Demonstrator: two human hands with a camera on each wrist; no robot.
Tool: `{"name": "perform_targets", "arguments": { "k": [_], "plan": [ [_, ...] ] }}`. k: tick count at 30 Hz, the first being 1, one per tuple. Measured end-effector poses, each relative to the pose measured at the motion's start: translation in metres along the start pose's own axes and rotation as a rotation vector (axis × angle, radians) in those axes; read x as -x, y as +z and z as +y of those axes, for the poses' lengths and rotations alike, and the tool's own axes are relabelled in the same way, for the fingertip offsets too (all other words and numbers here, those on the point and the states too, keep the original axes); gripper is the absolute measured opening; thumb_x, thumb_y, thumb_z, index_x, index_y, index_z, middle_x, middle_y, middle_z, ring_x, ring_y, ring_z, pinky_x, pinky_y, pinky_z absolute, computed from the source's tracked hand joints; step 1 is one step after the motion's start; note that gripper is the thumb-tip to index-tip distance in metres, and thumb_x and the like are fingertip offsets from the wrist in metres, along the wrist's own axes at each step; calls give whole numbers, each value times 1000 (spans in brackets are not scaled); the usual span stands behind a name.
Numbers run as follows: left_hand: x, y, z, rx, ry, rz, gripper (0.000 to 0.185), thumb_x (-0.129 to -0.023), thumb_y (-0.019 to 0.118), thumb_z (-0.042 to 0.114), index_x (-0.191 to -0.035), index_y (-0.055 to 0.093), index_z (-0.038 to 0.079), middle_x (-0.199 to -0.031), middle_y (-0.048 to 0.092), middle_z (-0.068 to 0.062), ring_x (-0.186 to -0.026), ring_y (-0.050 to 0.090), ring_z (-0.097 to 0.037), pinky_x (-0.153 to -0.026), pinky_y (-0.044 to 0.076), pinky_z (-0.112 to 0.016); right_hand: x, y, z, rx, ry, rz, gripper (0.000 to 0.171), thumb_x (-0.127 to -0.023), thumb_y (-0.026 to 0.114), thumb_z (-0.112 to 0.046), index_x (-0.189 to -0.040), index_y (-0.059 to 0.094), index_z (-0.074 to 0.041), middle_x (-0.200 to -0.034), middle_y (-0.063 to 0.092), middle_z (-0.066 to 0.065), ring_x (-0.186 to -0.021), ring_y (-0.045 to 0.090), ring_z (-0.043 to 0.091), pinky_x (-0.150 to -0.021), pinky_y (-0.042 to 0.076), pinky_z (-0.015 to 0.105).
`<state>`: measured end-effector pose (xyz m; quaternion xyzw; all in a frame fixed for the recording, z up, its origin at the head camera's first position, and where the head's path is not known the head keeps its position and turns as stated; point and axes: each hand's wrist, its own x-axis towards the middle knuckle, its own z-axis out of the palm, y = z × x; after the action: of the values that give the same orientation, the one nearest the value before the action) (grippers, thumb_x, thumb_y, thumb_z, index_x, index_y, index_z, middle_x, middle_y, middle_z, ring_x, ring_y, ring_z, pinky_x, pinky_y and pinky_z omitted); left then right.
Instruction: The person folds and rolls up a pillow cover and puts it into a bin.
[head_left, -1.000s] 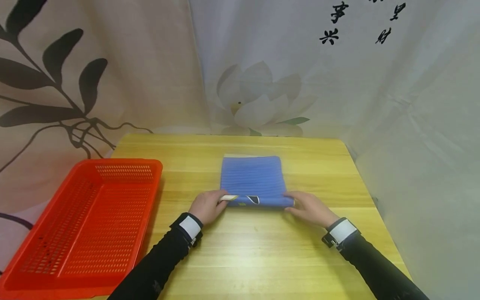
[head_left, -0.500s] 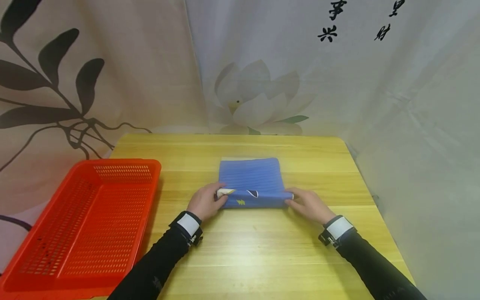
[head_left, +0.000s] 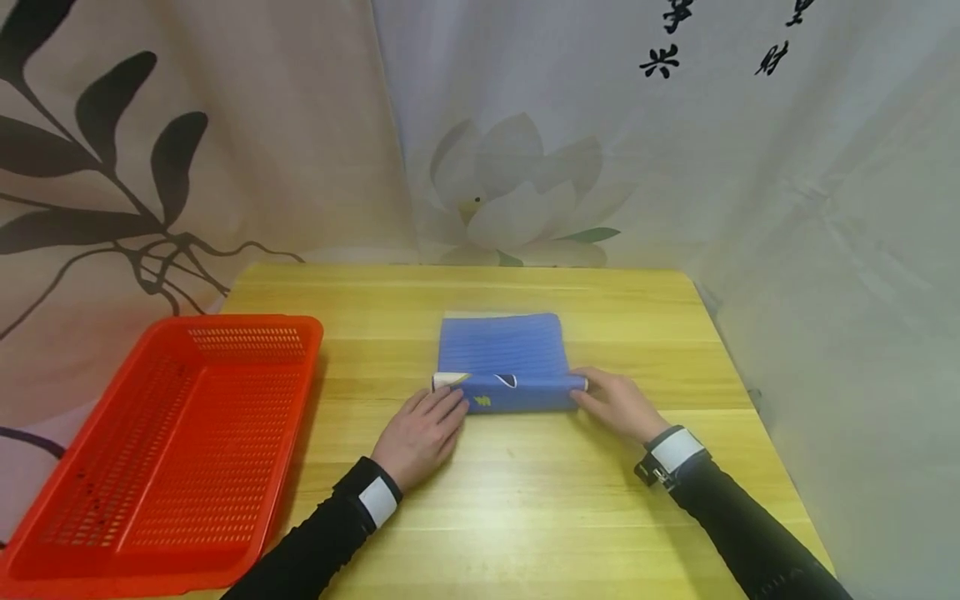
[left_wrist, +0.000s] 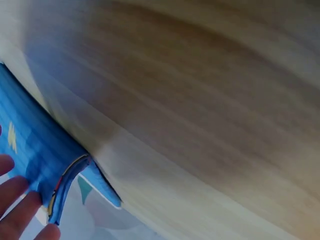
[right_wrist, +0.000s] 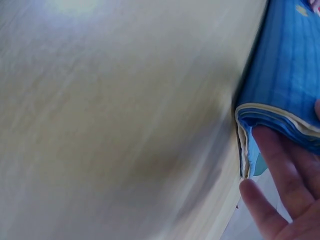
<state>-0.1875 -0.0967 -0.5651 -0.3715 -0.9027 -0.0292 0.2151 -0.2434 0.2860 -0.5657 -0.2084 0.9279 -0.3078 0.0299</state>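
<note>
A blue striped folded cloth [head_left: 501, 360], rolled up along its near edge, lies on the yellow wooden bench [head_left: 525, 492] at centre. The left hand [head_left: 422, 433] lies at the cloth's 7 o'clock, touching the roll; the right hand [head_left: 617, 403] touches the roll's end at 4 o'clock. A red perforated plastic basket [head_left: 161, 450] sits at the bench's 9 o'clock edge, well apart from the cloth. A printed fabric curtain [head_left: 480, 133] hangs behind at 12 o'clock.

Left hand's straight fingers [left_wrist: 17, 212] rest on the blue rolled cloth [left_wrist: 35, 150], which lies on the wooden table [left_wrist: 200, 125].
</note>
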Motion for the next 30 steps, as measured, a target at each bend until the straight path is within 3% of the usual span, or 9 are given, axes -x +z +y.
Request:
{"name": "perform_targets", "arguments": {
  "k": [5,8,14,21,26,30],
  "plan": [
    [2,10,-3,50,-63,-110,50,-100,74,30,-144,67,8,-153,60,-15,-144,55,-35,-117,45,-57,0,3,-1,-25,-4,35,52,-105,70,-30,-151,57,-8,-123,76,15,-101,75,28,-89,62,53],
    [-2,12,-7,103,-102,-167,51,-103,71,32,-147,65,8,-155,58,-16,-146,52,-37,-118,42,-59,0,3,-3,-46,10,51,57,-105,71,-28,-154,53,-7,-134,71,20,-107,75,33,-93,61,55],
    [-10,18,-14,196,-170,-282,55,-106,66,36,-152,60,8,-158,55,-19,-148,49,-40,-120,39,-62,2,6,-8,-43,27,61,64,-102,74,-24,-158,48,-6,-140,67,23,-109,75,34,-95,60,55],
    [-16,22,-22,284,-187,-347,57,-107,64,36,-155,55,5,-159,51,-22,-149,47,-43,-119,38,-65,6,8,-10,-3,9,63,66,-101,76,-22,-159,48,-8,-146,64,20,-111,75,32,-100,58,55],
    [-17,23,-25,293,-185,-397,58,-108,62,35,-157,52,6,-161,49,-21,-151,44,-42,-120,37,-65,10,8,-11,37,3,64,65,-101,75,-26,-159,50,-10,-149,62,18,-122,71,35,-107,53,57],
    [-19,23,-24,279,-178,-425,58,-109,60,36,-159,51,8,-163,48,-19,-152,43,-41,-122,35,-64,15,9,-13,111,-51,89,63,-100,77,-27,-155,54,-8,-149,62,18,-130,65,39,-111,50,59]
  ]
}}
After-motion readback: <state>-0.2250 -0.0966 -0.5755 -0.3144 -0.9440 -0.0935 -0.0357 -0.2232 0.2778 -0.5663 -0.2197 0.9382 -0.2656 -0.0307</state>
